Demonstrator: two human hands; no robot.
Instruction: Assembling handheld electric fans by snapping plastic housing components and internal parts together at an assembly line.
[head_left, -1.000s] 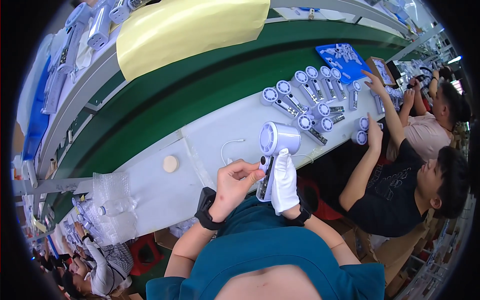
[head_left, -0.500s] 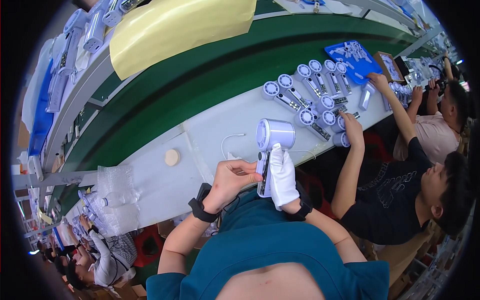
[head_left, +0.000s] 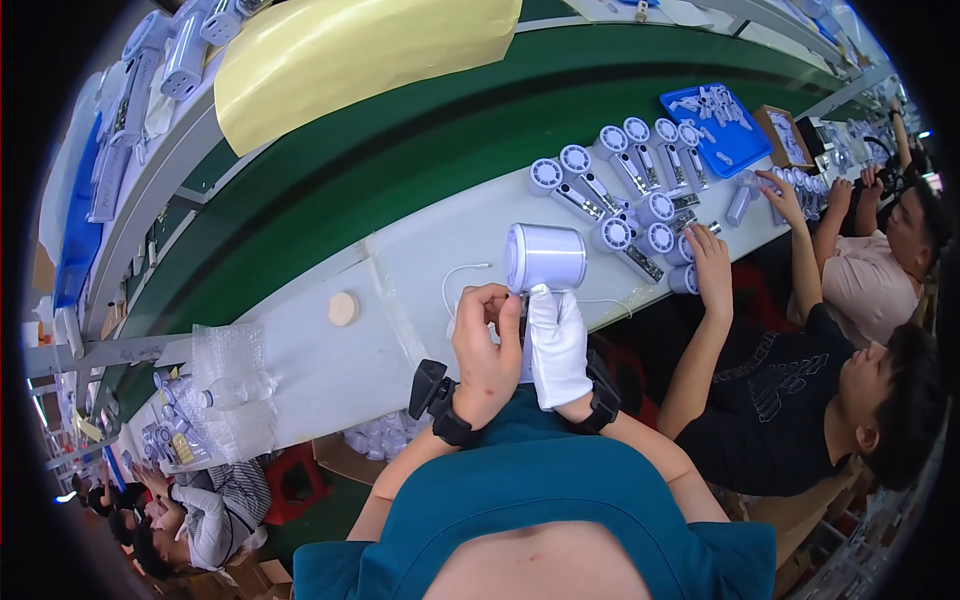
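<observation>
A white handheld fan (head_left: 548, 258), its round head upright above a short handle, is held close to my body over the table edge. My right hand (head_left: 560, 350), in a white glove, wraps round the handle from the right, thumb up just under the head. My bare left hand (head_left: 486, 350) is bent in from the left, with thumb and curled fingers pressed at the top of the handle. Most of the handle is hidden behind both hands. Beyond the fan a thin white cable (head_left: 458, 273) lies on the white table (head_left: 400, 260).
Several similar fans (head_left: 612, 235) with exposed circuit boards lie to the right. A co-worker's hand (head_left: 708, 262) reaches among them. A blue tray (head_left: 735, 155) of small parts stands farther back. A cream round disc (head_left: 343, 309) and bubble wrap (head_left: 228, 400) lie at left.
My left hand has moved up the handle from its lower part to just below the fan head. The fan has turned slightly, its grille facing farther left. The co-worker's far hand has shifted right.
</observation>
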